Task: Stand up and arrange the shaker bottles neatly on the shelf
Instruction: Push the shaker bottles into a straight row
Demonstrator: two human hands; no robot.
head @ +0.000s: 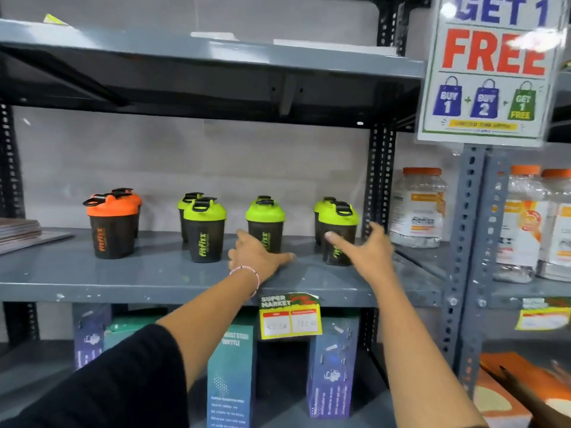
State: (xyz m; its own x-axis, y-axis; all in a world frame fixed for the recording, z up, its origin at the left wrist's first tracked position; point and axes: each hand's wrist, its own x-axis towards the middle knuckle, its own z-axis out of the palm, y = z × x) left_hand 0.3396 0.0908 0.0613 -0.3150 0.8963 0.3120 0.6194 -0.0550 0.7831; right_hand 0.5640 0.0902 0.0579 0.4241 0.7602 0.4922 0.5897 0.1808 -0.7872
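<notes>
Black shaker bottles stand upright in pairs, one behind the other, on the grey shelf (139, 279). An orange-lidded pair (112, 225) is at the left. To its right come three green-lidded pairs: one (204, 231), the middle one (265, 222), and the right one (338, 233). My left hand (258, 257) rests on the shelf in front of the middle pair, fingers spread, holding nothing. My right hand (367, 253) hovers open beside the rightmost front bottle, thumb and fingers either side of it without gripping.
A dark upright post (378, 180) bounds the shelf on the right. Beyond it stand clear jars with orange lids (417, 208). A "GET 1 FREE" sign (491, 69) hangs top right. Stacked flat items (21, 233) lie at the shelf's left end. Boxes (230, 375) fill the lower shelf.
</notes>
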